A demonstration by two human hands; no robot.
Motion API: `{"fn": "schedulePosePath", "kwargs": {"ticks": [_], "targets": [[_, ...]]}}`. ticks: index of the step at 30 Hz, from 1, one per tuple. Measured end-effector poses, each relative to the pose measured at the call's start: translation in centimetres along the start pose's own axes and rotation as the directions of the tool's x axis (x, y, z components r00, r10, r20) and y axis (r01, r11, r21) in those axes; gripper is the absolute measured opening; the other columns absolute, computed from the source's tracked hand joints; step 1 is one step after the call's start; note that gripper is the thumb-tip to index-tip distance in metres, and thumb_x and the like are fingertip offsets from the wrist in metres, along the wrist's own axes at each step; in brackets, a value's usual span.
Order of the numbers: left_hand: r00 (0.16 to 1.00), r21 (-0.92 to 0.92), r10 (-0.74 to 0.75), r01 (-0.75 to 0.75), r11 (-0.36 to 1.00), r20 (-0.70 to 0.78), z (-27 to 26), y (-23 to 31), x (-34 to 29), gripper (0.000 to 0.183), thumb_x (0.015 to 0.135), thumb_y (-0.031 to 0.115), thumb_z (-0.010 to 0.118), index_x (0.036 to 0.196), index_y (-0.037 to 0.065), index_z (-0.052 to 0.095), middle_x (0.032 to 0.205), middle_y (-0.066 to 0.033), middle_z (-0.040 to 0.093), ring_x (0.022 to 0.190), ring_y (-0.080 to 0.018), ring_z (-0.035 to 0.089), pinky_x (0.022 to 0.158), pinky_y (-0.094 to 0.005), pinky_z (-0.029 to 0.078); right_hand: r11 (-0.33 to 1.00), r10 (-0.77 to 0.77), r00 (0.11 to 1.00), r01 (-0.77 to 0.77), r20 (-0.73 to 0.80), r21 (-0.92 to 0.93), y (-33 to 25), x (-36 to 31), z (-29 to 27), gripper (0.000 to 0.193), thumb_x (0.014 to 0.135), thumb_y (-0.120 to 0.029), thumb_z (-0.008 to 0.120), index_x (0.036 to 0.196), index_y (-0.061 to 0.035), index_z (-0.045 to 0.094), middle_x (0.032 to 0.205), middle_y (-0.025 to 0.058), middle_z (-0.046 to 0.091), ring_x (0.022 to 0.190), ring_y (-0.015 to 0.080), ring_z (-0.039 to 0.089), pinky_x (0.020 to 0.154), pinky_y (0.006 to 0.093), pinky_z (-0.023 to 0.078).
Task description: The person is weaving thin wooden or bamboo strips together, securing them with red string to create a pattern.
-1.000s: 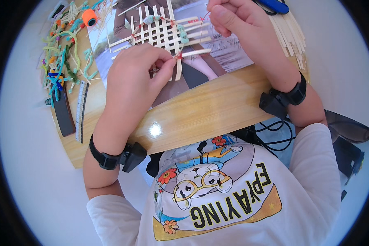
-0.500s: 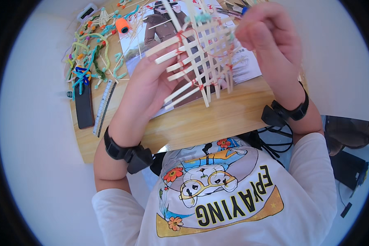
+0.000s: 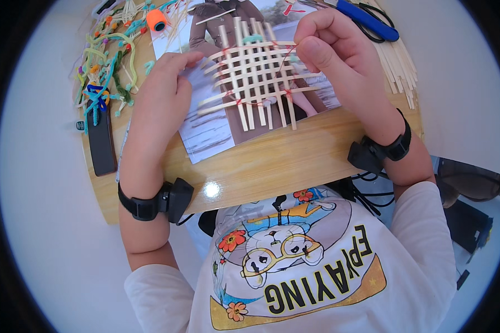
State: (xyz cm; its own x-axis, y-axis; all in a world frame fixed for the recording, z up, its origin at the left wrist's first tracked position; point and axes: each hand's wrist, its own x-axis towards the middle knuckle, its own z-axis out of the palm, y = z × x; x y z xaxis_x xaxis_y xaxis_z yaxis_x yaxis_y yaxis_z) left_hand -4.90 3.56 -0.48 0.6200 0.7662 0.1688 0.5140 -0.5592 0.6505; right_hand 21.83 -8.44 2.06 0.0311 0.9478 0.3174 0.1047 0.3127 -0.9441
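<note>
One wooden tabletop (image 3: pixel 233 172); printed poster (image 3: pixel 208 140) across its middle; woven stick grid (image 3: pixel 259 72) over poster, back from tabletop's near edge; left hand (image 3: pixel 164 91), fingers loosely parted, just beside grid's left side; right hand (image 3: pixel 339 53), thumb and forefinger pinched narrow, at grid's far right corner; orange spool (image 3: pixel 156 20) at poster's left edge; red thread (image 3: pixel 286 57) in right hand's pinch
</note>
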Motion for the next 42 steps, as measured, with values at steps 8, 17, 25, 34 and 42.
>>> {"fn": "schedulePosePath", "kwargs": {"ticks": [8,17,25,34,42], "targets": [[0.995,-0.256,-0.056,0.035,0.966,-0.076,2.3,0.2,1.5,0.03,0.099,0.025,0.065,0.121,0.006,0.071,0.091,-0.0119,0.073,0.079,-0.0195,0.065,0.075,-0.0315,0.052,0.997,-0.005,0.994,-0.003,0.107,0.074,-0.7,0.1,1.4,0.01,0.105,-0.011,0.057,0.112,-0.0035,0.058,0.093,-0.0031,0.059,0.08,0.0025,0.052,0.069,0.0189,0.043],[0.999,-0.22,-0.033,0.028,0.975,-0.017,2.7,4.4,-1.1,0.026,0.096,0.025,0.07,0.111,0.005,0.075,0.081,-0.0066,0.07,0.069,-0.0125,0.061,0.063,-0.0275,0.048,0.954,0.274,0.96,-0.278,0.053,0.112,0.3,-0.6,0.3,0.009,0.104,-0.004,0.057,0.113,-0.0033,0.056,0.094,-0.002,0.059,0.082,0.0023,0.056,0.072,0.0181,0.047],[1.0,-0.543,0.02,-0.009,0.84,0.016,2.3,6.2,-1.9,0.026,0.101,0.026,0.068,0.113,0.004,0.073,0.089,-0.0019,0.07,0.078,-0.0039,0.06,0.069,-0.0197,0.048,0.981,0.003,1.0,0.002,0.023,-0.194,0.6,-1.0,2.5,0.011,0.1,-0.012,0.064,0.108,-0.0059,0.065,0.087,0.0003,0.068,0.078,0.0073,0.062,0.071,0.0243,0.052],[0.88,-0.783,-0.093,0.459,0.42,0.466,1.7,5.5,-1.0,0.037,0.1,0.036,0.069,0.107,0.001,0.072,0.084,-0.0041,0.071,0.068,-0.0062,0.063,0.057,-0.0193,0.051,0.764,-0.232,0.958,0.288,0.171,-0.578,0.4,-0.7,4.0,0.013,0.096,-0.02,0.067,0.103,-0.01,0.066,0.089,0.009,0.07,0.081,0.0272,0.068,0.071,0.0371,0.054],[0.947,-0.918,-0.102,0.319,0.233,0.303,1.8,2.7,-0.3,0.03,0.102,0.025,0.066,0.119,0.001,0.068,0.1,-0.0047,0.073,0.081,-0.0072,0.069,0.065,-0.0188,0.054,0.884,0.105,0.985,-0.028,0.14,-0.467,-0.9,-1.2,3.7,0.013,0.097,-0.011,0.067,0.109,-0.0057,0.069,0.089,0.002,0.069,0.081,0.0123,0.065,0.072,0.0279,0.053]]}}
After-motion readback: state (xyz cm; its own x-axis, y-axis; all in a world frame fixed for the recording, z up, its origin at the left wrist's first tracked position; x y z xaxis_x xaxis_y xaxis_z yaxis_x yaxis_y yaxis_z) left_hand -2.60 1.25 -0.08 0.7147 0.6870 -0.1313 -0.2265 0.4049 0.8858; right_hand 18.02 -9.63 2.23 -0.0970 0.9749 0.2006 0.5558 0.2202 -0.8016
